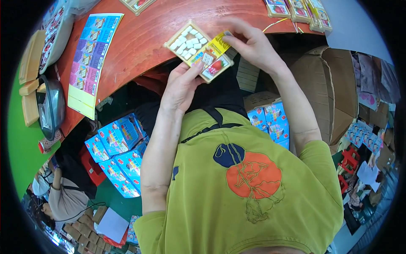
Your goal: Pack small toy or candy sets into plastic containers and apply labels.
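Over the table's near edge, my left hand (pixel 182 86) is closed on a shallow beige tray (pixel 169 45), which sits tilted. Small white blocks (pixel 189 42) fill its far-left part, and a strawberry picture (pixel 217 66) shows on its near-right part. A colourful label (pixel 206 55) with a yellow end lies across the middle, under my left thumb. Fingers and thumb of my right hand (pixel 253 47) pinch the label's yellow end at the tray's right side; some of those fingers are blurred by motion.
A sheet of coloured labels (pixel 91 59) lies left on the red-brown table (pixel 144 46). Beyond it are a white basin (pixel 59 40) and a black-rimmed container (pixel 51 110). Packed trays (pixel 299 10) stand far right. Blue cartons (pixel 118 137) and a cardboard box (pixel 338 93) are below; another person (pixel 67 199) sits lower left.
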Demonstrator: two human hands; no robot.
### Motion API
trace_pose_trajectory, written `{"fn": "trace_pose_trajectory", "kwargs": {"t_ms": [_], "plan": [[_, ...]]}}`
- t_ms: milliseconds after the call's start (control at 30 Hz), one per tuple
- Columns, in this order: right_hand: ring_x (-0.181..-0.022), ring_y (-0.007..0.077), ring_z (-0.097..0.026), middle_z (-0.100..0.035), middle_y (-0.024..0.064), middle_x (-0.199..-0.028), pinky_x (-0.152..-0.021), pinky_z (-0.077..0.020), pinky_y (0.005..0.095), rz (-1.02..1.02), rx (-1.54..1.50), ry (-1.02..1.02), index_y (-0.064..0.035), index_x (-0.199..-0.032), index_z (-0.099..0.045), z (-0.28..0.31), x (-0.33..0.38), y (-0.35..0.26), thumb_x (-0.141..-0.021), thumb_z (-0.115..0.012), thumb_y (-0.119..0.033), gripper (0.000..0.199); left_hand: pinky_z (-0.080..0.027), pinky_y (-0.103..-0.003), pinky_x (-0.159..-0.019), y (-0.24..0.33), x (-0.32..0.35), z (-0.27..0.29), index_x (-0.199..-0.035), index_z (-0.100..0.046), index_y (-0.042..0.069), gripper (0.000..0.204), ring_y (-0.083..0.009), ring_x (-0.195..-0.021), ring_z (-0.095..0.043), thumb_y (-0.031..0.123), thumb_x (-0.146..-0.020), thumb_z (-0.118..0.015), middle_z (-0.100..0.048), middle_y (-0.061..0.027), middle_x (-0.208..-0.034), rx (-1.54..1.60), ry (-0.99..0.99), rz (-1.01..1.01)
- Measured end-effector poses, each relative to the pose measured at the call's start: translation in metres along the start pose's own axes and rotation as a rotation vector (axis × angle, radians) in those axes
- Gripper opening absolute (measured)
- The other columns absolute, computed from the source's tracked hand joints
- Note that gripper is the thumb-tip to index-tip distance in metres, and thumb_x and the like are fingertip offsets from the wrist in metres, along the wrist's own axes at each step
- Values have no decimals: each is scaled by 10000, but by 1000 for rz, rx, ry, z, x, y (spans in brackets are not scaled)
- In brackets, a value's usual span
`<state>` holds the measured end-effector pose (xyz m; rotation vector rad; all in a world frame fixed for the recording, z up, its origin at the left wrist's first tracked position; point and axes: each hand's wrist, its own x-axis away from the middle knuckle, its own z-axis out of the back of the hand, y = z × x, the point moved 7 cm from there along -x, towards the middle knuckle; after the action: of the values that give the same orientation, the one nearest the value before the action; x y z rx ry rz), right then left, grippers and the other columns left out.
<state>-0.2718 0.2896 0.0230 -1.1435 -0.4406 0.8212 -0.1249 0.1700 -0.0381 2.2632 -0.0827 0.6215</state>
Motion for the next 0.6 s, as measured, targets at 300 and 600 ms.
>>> {"fn": "trace_pose_trajectory", "kwargs": {"t_ms": [300, 600], "plan": [[-951, 97, -631, -665, 24, -1032, -866, -519, 262, -98, -674, -353, -31, -982, -671, -25, 9, -15, -907, -697, -37, 80, -434, -307, -1042, 16, 27, -9, -1288, -627, -2, 339, -140, -1161, -593, 97, -966, -665, -683, -65, -1226, -171, -258, -135], [-940, 145, -576, -599, 48, -996, -836, -460, 280, -95, -889, -503, -28, -918, -708, -30, 41, -26, -905, -727, -84, 60, -486, -296, -885, 45, 48, -66, -1144, -639, -10, 246, -226, -1018, -616, -59, -906, -601, -596, -117, -1111, -741, -461, -435]]}}
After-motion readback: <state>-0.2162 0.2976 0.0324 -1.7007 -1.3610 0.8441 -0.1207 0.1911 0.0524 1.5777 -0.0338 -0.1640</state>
